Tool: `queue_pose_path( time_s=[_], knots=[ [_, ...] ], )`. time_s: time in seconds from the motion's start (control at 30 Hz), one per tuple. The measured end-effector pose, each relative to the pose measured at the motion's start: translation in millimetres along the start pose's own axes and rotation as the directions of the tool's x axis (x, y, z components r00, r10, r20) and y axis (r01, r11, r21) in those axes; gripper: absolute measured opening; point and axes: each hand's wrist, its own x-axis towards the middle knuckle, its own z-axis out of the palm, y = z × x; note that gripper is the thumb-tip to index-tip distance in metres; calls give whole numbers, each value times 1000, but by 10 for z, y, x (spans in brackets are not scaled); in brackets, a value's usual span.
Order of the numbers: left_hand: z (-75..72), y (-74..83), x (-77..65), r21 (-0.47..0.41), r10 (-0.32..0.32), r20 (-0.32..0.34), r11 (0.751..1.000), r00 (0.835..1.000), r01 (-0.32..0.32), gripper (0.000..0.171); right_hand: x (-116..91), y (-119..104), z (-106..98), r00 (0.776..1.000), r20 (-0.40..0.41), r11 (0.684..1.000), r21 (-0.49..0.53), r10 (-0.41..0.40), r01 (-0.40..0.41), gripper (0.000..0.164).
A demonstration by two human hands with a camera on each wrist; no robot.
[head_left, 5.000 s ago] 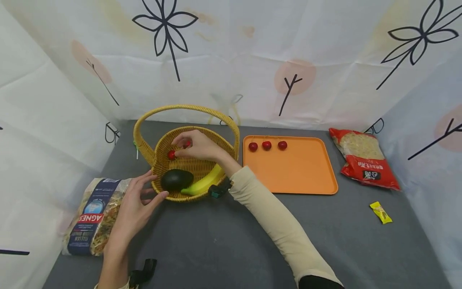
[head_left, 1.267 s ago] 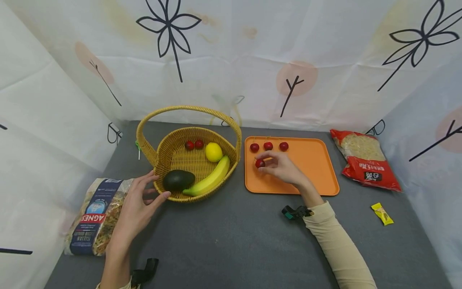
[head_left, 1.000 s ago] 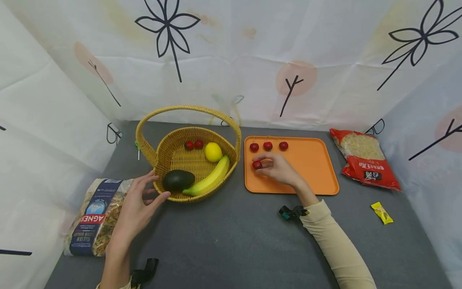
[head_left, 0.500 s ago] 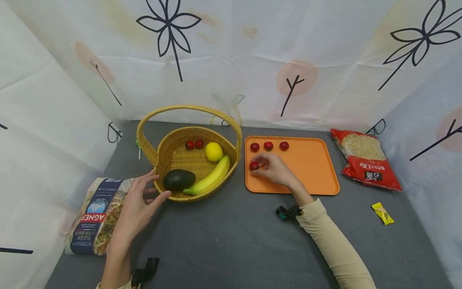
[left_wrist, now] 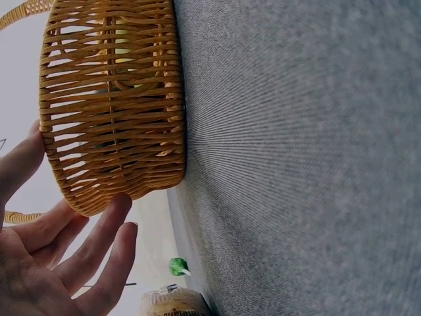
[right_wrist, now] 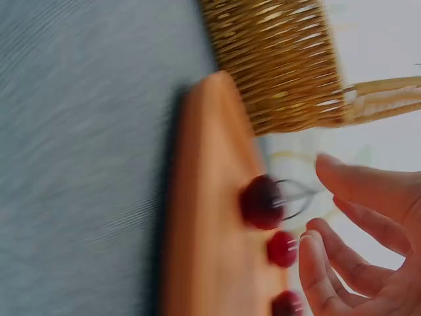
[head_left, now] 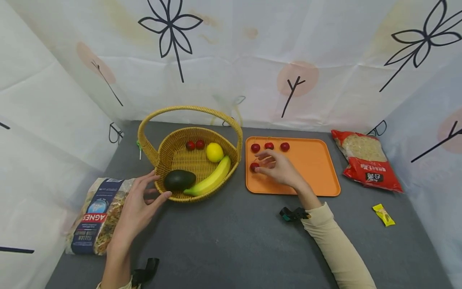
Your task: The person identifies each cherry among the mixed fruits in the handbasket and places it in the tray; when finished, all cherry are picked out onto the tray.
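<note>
Fingertips and thumb of my left hand rest against the outer rim of the yellow wicker basket, spread along its near left side. Inside lie two cherries, a lemon, a banana and an avocado. My right hand hovers over the left part of the orange tray, fingers parted with nothing between them. Just past its thumb, one cherry sits on the tray with its stem up, apart from the fingers in the right wrist view. Three more cherries form a row along the tray's back.
Left of the basket lies a pasta bag, close to my left forearm. A red food bag is right of the tray, with a small yellow packet nearer. A green-topped item stands behind the basket. White patterned cloth encloses the table.
My right hand went from the basket to the tray, carried a cherry leftward and lowered it there, then let go and drew slightly right. My left hand stayed at the basket rim.
</note>
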Motion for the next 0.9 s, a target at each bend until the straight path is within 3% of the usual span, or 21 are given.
queue_pose_path(
  time_s=[0.27,0.53,0.7,0.9],
  knots=[
    [3,-6,-7,0,0,-4,1000,1000,0,58,-108,-361,-105,994,-48,984,148,-97,103,38],
    [8,1,-5,2,1,-6,1000,1000,-1,57,-192,-781,20,972,-12,935,270,-234,228,33],
    [7,-4,-4,7,7,-6,1000,1000,-7,57,-53,-971,205,963,65,926,296,-263,233,34],
    [6,-13,-6,7,14,-9,1000,1000,-14,57,267,-1125,457,950,144,923,314,-276,220,33]
  ],
)
